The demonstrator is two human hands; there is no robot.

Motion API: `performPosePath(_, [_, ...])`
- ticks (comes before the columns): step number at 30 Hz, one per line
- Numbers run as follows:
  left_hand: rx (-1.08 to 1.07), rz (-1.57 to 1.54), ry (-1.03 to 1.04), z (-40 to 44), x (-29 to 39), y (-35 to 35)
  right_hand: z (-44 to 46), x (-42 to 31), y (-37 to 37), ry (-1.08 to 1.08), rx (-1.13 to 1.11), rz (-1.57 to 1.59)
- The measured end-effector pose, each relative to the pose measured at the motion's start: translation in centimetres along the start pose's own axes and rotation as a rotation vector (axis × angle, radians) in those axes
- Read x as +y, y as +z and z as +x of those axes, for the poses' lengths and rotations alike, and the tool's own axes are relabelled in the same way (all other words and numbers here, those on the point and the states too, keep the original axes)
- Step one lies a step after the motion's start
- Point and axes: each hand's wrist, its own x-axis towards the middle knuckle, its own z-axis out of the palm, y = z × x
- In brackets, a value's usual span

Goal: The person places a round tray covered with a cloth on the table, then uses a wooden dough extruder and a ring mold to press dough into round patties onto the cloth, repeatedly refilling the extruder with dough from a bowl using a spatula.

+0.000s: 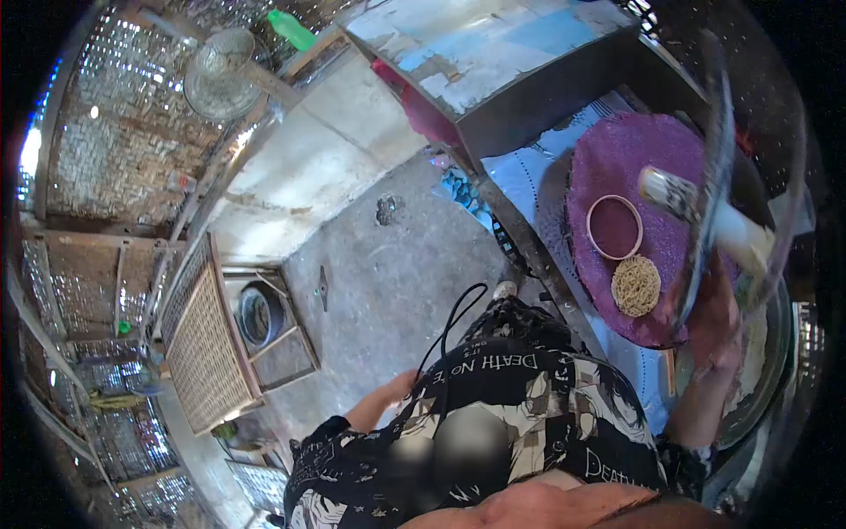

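My right hand is at the near right edge of a purple oval board. Its fingers are hidden or smeared behind a blurred dark curved strip, so its grip does not show. Just beyond that hand, a pale cylinder slants over the board. On the board lie a pale ring and a round nest of noodle-like strands, close beside each other. My left hand hangs low beside my patterned black shirt, which hides its fingers.
Under the board is a blue-white cloth on a low table. A large round pan stands right of my right arm. A woven-sided frame with a dark bucket stands left on the concrete floor. A cabinet rises ahead.
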Motion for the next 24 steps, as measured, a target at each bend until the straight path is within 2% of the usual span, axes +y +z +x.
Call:
performPosePath(1, [0.025,-0.022,-0.005,2.5,-5.9,-0.1,0.5,-0.2,0.3,0.019,-0.035,0.013])
performPosePath(3, [0.022,-0.01,0.036,5.2,-11.0,-0.6,1.1,0.1,1.7,-0.004,-0.028,0.125])
performPosePath(6, [-0.068,0.269,0.308,2.5,-2.5,0.1,0.2,1.7,0.8,-0.029,-0.082,0.131])
performPosePath(7, [-0.112,0.301,0.35,2.2,-0.9,0.2,-0.6,1.2,1.0,-0.046,-0.028,0.127])
performPosePath(10, [-0.129,0.357,0.272,0.1,4.1,0.1,-3.1,0.1,0.4,-0.051,0.071,0.089])
performPosePath(12, [-0.054,0.454,0.148,-1.1,7.3,-0.6,-5.8,-0.3,-1.5,-0.011,0.134,0.084])
performPosePath(14, [0.156,0.655,0.07,-1.2,10.8,-1.8,-9.2,-1.2,-3.1,-0.022,0.22,-0.022])
performPosePath(15, [0.291,0.733,0.086,-1.2,13.0,-2.3,-11.2,-1.5,-4.2,-0.019,0.26,-0.066])
performPosePath(16, [0.362,0.757,0.155,-1.1,15.7,-2.7,-13.8,-1.7,-6.5,0.067,0.203,-0.097])
performPosePath(17, [0.365,0.744,0.26,-1.1,18.5,-2.9,-16.1,-1.9,-6.6,0.035,0.298,-0.08])
performPosePath(18, [0.227,0.696,0.355,-1.3,21.2,-2.9,-19.4,-2.8,-8.7,0.227,0.214,-0.26])
performPosePath(20, [-0.059,0.577,0.516,-1.1,25.9,-2.6,-26.2,-4.7,-12.9,0.557,-0.089,-0.68])
performPosePath(22, [-0.237,0.61,0.629,0.0,26.9,-1.5,-25.1,-5.1,-9.2,0.603,-0.186,-0.811])
performPosePath(23, [-0.323,0.624,0.68,0.5,27.1,-0.8,-25.6,-3.9,-8.9,0.522,-0.308,-0.89])
performPosePath(24, [-0.36,0.663,0.695,1.0,27.1,0.0,-26.7,-3.4,-7.5,0.829,-0.083,-0.722])
